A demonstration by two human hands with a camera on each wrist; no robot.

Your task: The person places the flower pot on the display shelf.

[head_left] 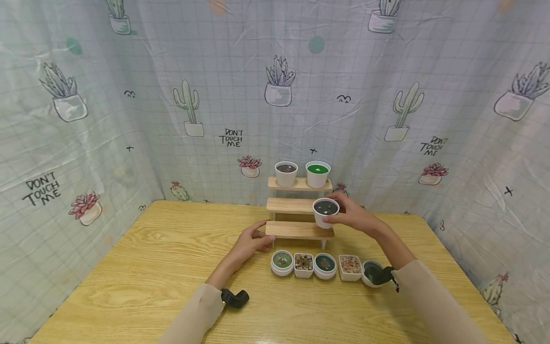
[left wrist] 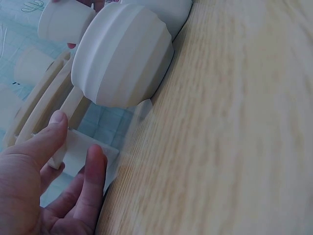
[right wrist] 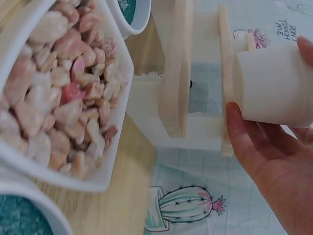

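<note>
In the head view my right hand [head_left: 350, 213] grips a white round pot [head_left: 323, 220] with dark filling. It holds the pot upright at the right end of a three-tier wooden display stand [head_left: 296, 229]. The right wrist view shows the pot [right wrist: 274, 85] close over a shelf board [right wrist: 227, 73], fingertips near its base. My left hand [head_left: 251, 244] grips the left end of the lowest board, thumb at the front edge and fingers behind. Up close, the left hand [left wrist: 63, 181] has its thumb against the board end beside a white support leg [left wrist: 80, 147].
On the top tier stand a pot with brownish filling [head_left: 286, 177] and one with green filling [head_left: 317, 177]. Several small pots line the table in front, including a square pot of pink pebbles [head_left: 350, 267]. A printed curtain [head_left: 232, 71] hangs behind the wooden table [head_left: 180, 239].
</note>
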